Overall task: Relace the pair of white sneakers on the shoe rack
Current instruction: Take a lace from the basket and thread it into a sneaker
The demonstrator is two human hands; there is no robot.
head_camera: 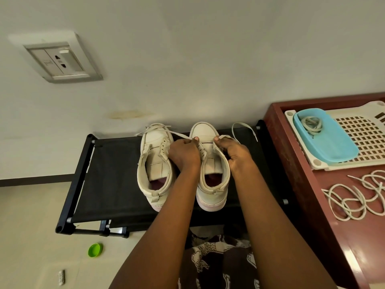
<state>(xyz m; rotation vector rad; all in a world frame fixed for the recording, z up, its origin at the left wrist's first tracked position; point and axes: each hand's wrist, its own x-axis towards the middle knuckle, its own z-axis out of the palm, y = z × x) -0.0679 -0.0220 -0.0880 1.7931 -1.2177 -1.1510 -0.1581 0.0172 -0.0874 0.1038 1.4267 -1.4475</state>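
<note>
While left hand [183, 152] and right hand [231, 152] pinch lace ends [235, 124] at the right sneaker [209, 163] toe, most lacing seems left.

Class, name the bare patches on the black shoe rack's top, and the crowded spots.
Free: black fabric shelf between its rail and the left white sneaker. Crowded: left hand and right hand pinch a white lace over the right white sneaker; narrow strip beyond.
</note>
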